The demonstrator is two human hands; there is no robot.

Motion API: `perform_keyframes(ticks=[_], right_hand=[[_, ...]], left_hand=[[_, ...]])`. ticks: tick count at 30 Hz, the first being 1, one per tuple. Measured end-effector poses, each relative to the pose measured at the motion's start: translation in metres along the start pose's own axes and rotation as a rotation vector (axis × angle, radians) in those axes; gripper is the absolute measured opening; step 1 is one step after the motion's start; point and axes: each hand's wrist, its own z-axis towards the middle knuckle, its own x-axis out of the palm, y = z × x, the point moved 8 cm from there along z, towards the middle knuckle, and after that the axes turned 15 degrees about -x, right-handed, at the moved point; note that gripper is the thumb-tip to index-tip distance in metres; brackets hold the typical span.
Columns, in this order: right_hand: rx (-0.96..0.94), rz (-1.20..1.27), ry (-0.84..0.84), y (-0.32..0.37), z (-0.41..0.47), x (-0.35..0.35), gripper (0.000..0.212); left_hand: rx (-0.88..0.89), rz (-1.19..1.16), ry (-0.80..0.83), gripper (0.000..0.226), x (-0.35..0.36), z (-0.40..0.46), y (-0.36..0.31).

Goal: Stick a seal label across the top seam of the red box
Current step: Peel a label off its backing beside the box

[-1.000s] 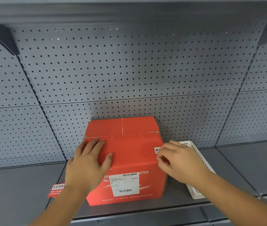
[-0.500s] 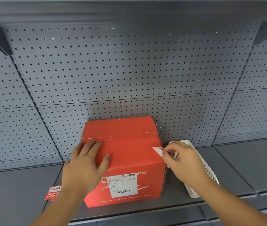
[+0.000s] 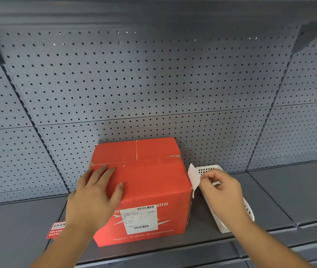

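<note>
**Label held beside the red box**

While it rests on the grey shelf (image 3: pixel 270 206) against the perforated back panel (image 3: pixel 153 84), a red sheet of printed stickers (image 3: pixel 56 229) lies at the near left, partly hidden by the left forearm. Just right of it, the left hand (image 3: pixel 93 198) lies flat on the near top edge of the red box (image 3: pixel 149 182), its fingers (image 3: pixel 103 173) spread wide and pressed onto the cardboard, the thumb angled right along the front face; it grips nothing.

The box stands upright at the middle of the shelf, its far side close to the back panel. Its top flaps are shut, and the seam (image 3: pixel 136 149) runs from far to near across the lid, showing as a thin pale line with no label over it. A white shipping label (image 3: pixel 140 219) with barcodes sits on the front face, near the bottom.

Just beside the box's right top corner, a small white seal label (image 3: pixel 193 175) hangs in the air, apart from the lid. The right hand (image 3: pixel 221 190) holds it, thumb and fingers (image 3: pixel 205 176) closed narrowly on its right edge. Behind and under that hand, a white slotted plastic basket (image 3: pixel 248 209) lies on the shelf to the right of the box, running from far to near.
</note>
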Motion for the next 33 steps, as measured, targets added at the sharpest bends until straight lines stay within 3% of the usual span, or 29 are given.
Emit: perform_keyframes(ticks=[9,33], right_hand=[[0.117,0.013,-0.104,-0.024,-0.010,-0.013,0.021],[0.260,0.090,-0.131,-0.064,-0.018,-0.036,0.018]], left_hand=[[-0.006,-0.009,0.004,0.068,0.001,0.000,0.000],[-0.013,0.008,0.012,0.067,-0.003,-0.003,0.000]])
